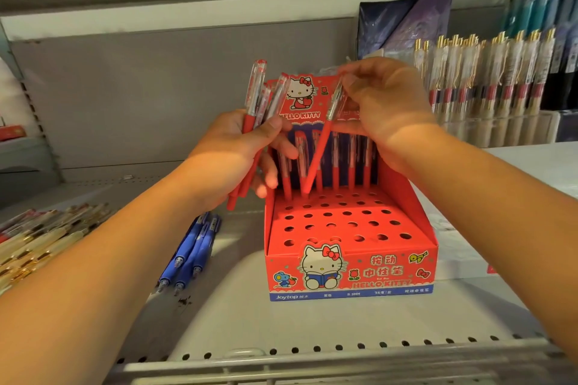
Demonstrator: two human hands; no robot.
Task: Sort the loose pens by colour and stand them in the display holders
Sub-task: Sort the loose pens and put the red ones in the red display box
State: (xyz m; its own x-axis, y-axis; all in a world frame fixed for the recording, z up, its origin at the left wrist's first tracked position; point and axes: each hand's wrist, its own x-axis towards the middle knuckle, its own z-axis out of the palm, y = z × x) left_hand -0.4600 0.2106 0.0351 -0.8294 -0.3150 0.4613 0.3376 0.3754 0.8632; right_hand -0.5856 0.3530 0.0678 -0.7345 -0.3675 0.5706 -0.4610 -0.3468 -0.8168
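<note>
A red Hello Kitty display holder stands on the shelf, its top full of round holes. Several red pens stand upright in its back row. My left hand grips a bunch of red pens left of the holder, caps pointing up. My right hand pinches the top of a single red pen. That pen slants down to the left, its tip at a hole in the back row.
Three blue pens lie on the shelf left of the holder. A heap of pale gold-trimmed pens lies at the far left. A clear holder with gold-clipped pens stands at the back right. A perforated rail runs along the shelf's front edge.
</note>
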